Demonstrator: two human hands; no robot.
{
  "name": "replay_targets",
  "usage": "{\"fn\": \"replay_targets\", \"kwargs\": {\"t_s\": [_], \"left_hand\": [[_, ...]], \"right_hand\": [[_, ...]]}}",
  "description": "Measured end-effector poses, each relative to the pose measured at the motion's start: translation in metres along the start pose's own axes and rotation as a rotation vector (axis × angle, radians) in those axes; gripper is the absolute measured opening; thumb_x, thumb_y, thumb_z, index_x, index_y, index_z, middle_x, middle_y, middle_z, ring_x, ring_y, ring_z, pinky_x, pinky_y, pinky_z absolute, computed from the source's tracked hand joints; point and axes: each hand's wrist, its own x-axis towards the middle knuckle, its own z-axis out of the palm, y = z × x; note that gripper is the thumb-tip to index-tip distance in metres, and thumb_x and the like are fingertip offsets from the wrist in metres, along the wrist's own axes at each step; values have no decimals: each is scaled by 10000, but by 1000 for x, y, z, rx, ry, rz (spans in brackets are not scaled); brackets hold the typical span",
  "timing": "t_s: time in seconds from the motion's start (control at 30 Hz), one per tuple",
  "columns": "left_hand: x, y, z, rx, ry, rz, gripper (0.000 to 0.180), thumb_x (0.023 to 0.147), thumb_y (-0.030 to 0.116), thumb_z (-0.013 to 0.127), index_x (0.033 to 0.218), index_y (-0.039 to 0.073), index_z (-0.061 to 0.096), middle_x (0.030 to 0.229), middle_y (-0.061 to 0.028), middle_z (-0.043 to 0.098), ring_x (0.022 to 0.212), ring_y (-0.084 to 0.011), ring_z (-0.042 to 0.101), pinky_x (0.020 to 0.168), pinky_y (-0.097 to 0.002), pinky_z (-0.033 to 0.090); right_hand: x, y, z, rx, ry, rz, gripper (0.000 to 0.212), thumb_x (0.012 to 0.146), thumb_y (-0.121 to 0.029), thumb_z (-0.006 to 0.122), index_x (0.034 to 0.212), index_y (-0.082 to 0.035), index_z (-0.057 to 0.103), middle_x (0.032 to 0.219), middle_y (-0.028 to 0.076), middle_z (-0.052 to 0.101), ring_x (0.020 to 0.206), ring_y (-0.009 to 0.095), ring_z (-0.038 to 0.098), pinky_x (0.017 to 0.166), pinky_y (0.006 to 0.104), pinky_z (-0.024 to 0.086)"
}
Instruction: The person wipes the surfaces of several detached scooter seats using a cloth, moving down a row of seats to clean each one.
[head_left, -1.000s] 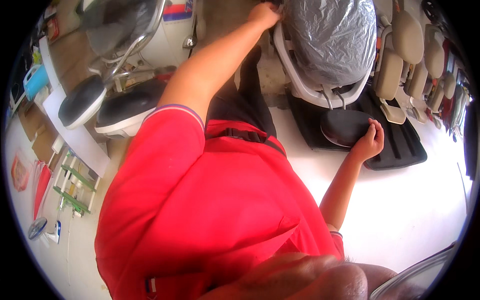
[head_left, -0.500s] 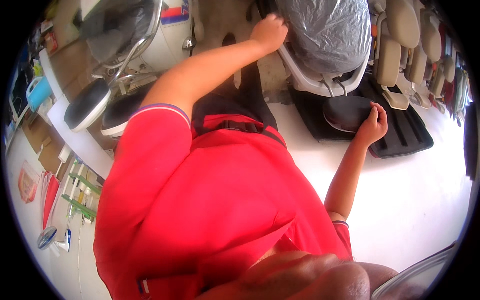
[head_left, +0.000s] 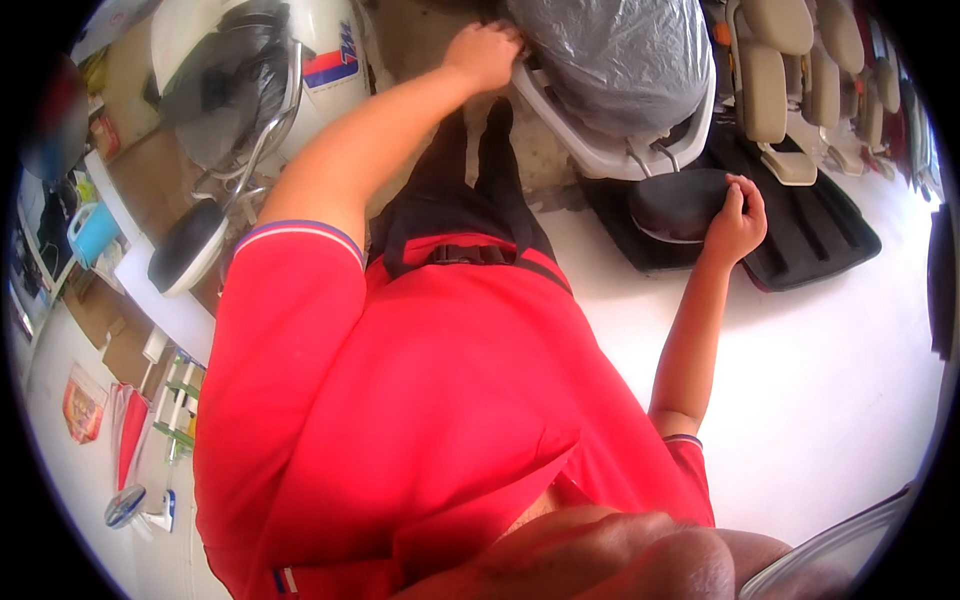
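A scooter seat (head_left: 610,70) wrapped in clear crinkled plastic stands in front of me, with a grey grab rail (head_left: 590,145) round its back end. Behind the rail, a black oval backrest pad (head_left: 675,205) sits beside two thin metal brackets. My right hand (head_left: 737,222) is closed on the pad's right edge, thumb and fingers pinching it. My left hand (head_left: 485,55) is curled closed at the seat's far left side, against the front of the rail. Whatever its fingers grip there is hidden.
A black ribbed panel (head_left: 815,230) lies under the backrest, over the white floor. Several beige padded seats (head_left: 765,90) line the right. To the left are a white scooter (head_left: 325,90), a plastic-covered seat (head_left: 225,95), a black round pad (head_left: 185,245) and a blue jug (head_left: 95,235).
The wrapped seat and my left hand now appear farther left. Both of my feet show more plainly. My right hand keeps its hold on the backrest pad, which has shifted slightly left and up.
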Motion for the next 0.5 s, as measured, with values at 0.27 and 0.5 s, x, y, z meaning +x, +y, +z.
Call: {"fn": "replay_targets", "kwargs": {"t_s": [0.27, 0.5], "left_hand": [[11, -8, 31, -456, 83, -519, 256, 822, 201, 497, 977, 159, 695, 954, -139, 655, 891, -341, 610, 765, -434, 492], [34, 3, -34, -826, 489, -854, 311, 821, 217, 564, 1032, -3, 622, 1008, -212, 637, 917, -338, 613, 815, -425, 474]], "right_hand": [[0, -1, 0, 13, 7, 29, 92, 778, -37, 586, 813, -36, 672, 850, 38, 680, 819, 158, 628, 779, 272, 472], [-1, -1, 0, 20, 21, 52, 86, 779, -37, 589, 808, -26, 669, 852, 42, 681, 827, 159, 630, 789, 271, 473]]}}
